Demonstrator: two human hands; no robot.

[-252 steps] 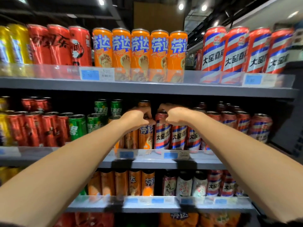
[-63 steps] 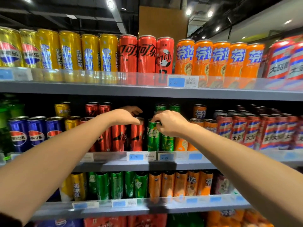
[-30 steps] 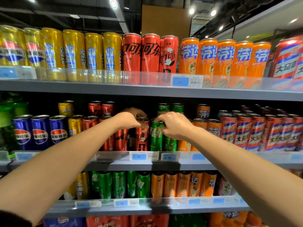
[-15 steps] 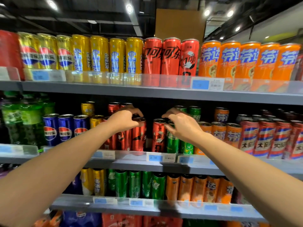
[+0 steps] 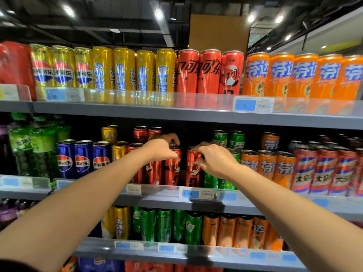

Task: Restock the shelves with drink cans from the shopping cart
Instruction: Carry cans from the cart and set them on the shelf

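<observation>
Both hands are up at the middle shelf (image 5: 157, 201), each curled over the top of a red cola can. The left hand (image 5: 160, 149) grips the rim of the left red can (image 5: 173, 167), fingers hooked over the back of the lid. The right hand (image 5: 214, 160) pinches the right red can (image 5: 193, 167) near its top, thumb on the front face. The 2 cans stand upright, close together with a narrow dark gap between them, just behind the price tag (image 5: 196, 193) on the shelf lip.

The step appears to be seating these 2 cans in the red row. To do it well, keep each can vertical and slide it on its base; tipping it from the rim could topple it into its neighbours. Close the gap so the pair sits flush with the other red cans (image 5: 152, 173) on the left, without crowding the green cans (image 5: 225, 180) on the right. Turn the printed faces forward and line the fronts up with the shelf edge. The shopping cart is out of view.
</observation>
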